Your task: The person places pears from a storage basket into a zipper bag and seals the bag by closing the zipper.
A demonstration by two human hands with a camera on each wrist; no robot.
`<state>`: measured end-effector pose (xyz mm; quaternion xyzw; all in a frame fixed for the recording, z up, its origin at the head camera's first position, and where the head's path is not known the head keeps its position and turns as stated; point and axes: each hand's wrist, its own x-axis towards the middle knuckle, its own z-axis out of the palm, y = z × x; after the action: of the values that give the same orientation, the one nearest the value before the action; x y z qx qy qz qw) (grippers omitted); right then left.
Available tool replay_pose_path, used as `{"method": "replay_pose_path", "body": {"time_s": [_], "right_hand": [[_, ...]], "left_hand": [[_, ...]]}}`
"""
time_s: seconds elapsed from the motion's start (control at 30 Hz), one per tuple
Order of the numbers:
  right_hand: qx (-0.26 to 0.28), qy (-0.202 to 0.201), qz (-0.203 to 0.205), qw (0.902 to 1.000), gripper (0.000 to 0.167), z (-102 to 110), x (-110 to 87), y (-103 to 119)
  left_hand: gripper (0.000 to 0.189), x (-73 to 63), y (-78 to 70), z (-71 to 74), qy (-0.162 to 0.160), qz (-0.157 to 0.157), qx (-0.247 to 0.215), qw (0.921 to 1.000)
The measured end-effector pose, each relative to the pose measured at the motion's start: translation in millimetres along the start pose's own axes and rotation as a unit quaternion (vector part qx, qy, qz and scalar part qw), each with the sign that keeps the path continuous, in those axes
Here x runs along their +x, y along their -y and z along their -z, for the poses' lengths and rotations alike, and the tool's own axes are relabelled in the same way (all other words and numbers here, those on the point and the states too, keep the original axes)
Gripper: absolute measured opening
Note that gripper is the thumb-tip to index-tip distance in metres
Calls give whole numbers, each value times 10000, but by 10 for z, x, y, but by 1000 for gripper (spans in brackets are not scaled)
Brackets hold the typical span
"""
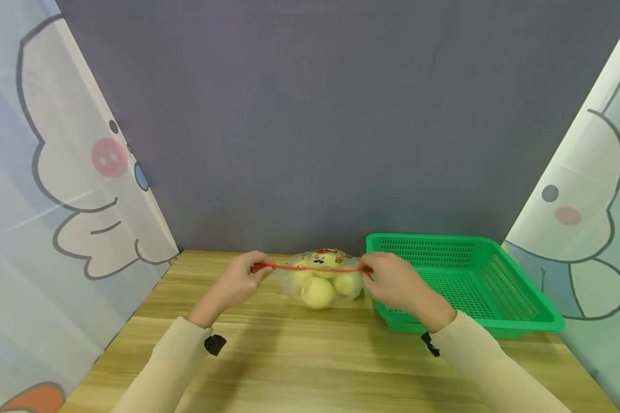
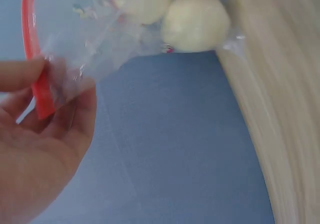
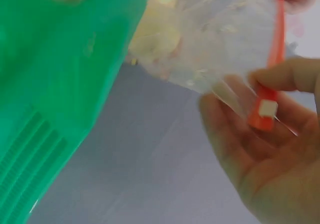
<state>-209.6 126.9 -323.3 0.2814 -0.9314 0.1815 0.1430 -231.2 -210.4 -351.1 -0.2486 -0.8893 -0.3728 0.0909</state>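
Note:
A clear plastic zip bag [image 1: 289,281] with a red zip strip along its top holds several pale yellow round fruits [image 1: 317,293]. My left hand [image 1: 241,281] pinches the left end of the red strip between thumb and fingers. At the opposite end, my right hand [image 1: 392,280] grips the strip the same way, so it runs straight between the two hands. A small white slider [image 3: 268,108] sits on the strip by the right fingers in the right wrist view. Printed coloured pictures show on the bag's far side.
A green plastic basket [image 1: 522,327] with slotted walls stands on the wooden table [image 1: 299,367] at the right, close beside my right hand. Behind the table rises a dark grey panel [image 1: 310,126]. Cartoon-printed curtains [image 1: 67,172] flank both sides.

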Motion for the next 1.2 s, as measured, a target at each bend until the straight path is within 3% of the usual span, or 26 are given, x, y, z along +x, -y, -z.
{"method": "replay_pose_path", "body": {"time_s": [0.17, 0.3, 0.47, 0.63, 0.8, 0.97, 1.1, 1.2], "right_hand": [[-379, 457, 422, 9973, 14, -158, -281, 168], [-422, 854, 643, 9934, 17, -312, -465, 178], [-379, 1136, 676, 9905, 16, -466, -659, 127], [-374, 960, 689, 9923, 14, -606, -798, 101], [-215, 751, 916, 9927, 12, -686, -877, 105], [-15, 591, 825, 9948, 11, -639, -915, 94], [148, 366, 799, 9960, 12, -554, -927, 71], [216, 44, 767, 9968, 5, -483, -933, 44]], "left_hand": [[12, -319, 68, -182, 811, -496, 546, 9940], [13, -466, 48, -329, 1320, -668, 845, 9854], [16, -577, -55, -429, 1656, -773, 1131, 9766], [16, -693, -130, -471, 1878, -755, 1283, 9709], [15, -797, -154, -469, 1991, -462, 1445, 9682], [20, -793, -164, -454, 1675, -330, 1084, 9793], [12, -746, -182, -457, 887, -648, 1222, 9864], [4, -707, -214, -475, 204, -911, 1532, 9838]]}}
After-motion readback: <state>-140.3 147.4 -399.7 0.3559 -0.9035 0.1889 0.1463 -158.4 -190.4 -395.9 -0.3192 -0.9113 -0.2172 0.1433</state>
